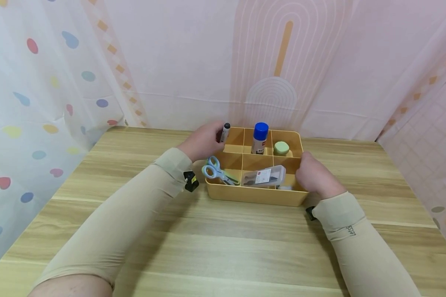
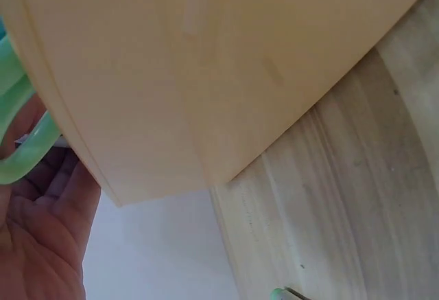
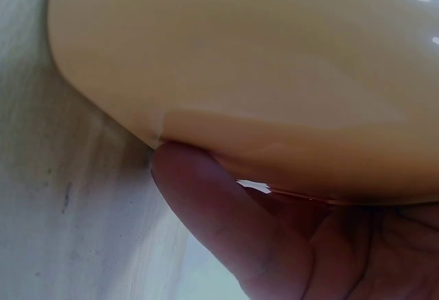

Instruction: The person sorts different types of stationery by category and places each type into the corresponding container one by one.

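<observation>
A yellow six-compartment organizer box (image 1: 258, 194) stands on the table near its back edge. My left hand (image 1: 205, 142) holds its left side, its fingers at the rim in the left wrist view beside green loop handles (image 2: 31, 149). Close to those fingers, a black-capped marker (image 1: 225, 132) leans in the back left compartment. My right hand (image 1: 316, 175) grips the right wall, with the thumb (image 3: 206, 197) against the outside. Blue-handled scissors (image 1: 215, 171) lie in the front left compartment. A clear plastic case (image 1: 264, 176) lies tilted across the front dividers.
In the back middle compartment a glue stick (image 1: 260, 138) with a blue cap stands upright. A pale green rounded object (image 1: 281, 148) sits in the back right one. The wood-grain table (image 1: 223, 247) extends in front, and a patterned curtain (image 1: 186, 62) hangs close behind.
</observation>
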### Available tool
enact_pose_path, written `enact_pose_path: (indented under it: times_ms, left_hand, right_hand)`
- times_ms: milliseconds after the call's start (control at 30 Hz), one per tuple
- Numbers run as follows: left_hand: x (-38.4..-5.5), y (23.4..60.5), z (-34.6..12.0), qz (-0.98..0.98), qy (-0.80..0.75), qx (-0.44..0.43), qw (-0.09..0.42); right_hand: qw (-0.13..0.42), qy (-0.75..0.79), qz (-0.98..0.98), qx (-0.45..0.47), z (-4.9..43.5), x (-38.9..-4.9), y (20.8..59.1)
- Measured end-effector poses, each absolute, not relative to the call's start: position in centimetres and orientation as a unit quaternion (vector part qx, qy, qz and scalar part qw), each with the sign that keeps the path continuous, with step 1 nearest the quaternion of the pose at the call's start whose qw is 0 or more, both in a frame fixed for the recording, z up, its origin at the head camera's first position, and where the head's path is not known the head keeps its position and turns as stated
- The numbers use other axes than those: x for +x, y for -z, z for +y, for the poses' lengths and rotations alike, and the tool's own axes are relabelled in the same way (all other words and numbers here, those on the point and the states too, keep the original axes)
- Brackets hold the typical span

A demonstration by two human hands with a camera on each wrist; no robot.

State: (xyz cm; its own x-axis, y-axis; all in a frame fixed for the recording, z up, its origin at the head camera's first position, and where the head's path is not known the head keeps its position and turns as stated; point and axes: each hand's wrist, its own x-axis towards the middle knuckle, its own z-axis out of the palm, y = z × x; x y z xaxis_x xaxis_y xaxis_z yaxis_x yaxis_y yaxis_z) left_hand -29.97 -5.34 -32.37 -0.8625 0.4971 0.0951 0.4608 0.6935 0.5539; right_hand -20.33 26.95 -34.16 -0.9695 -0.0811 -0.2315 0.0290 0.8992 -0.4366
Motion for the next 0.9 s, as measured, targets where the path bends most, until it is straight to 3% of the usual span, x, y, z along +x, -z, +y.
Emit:
enact_pose_path:
  times_ms: [300, 900]
  left_hand:
    - [-29.7, 31.5, -4.8, 0.928, -0.25, 0.268, 0.066]
    - [-31.0, 31.5, -3.9, 0.937, -0.13, 0.319, 0.067]
  right_hand:
    - [0.124, 0.227, 0.966, -0.011, 26.9, -20.3, 34.2]
    - [0.128, 0.225, 0.966, -0.001, 26.9, -20.2, 34.3]
